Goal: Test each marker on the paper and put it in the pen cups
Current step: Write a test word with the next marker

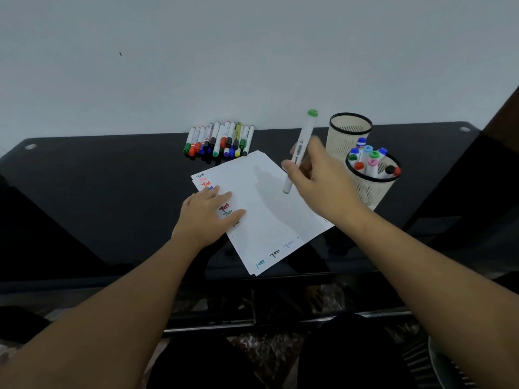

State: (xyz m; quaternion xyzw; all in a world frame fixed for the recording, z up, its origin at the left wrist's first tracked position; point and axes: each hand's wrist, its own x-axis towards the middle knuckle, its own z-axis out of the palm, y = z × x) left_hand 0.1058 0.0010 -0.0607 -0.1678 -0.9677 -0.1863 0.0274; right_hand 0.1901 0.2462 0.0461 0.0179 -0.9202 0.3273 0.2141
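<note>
Head view: a person sat at a dark counter against a pale wall, both forearms reaching in.
Left hand: lay flat with fingers spread on the paper, apparently to keep the loose sheets from sliding under the pen.
Right hand: pinched a green-capped marker near upright, its lower end just over the sheet, probably ready to write or just lifted.
Paper: carried small coloured test words along its left side and lower edge; the middle was blank.
Untested markers: lay in a row at the counter's back edge, within reach.
Near pen cup: held tested markers, caps up, just beside the right hand.
Far pen cup: stood behind it; contents could not be told.
</note>
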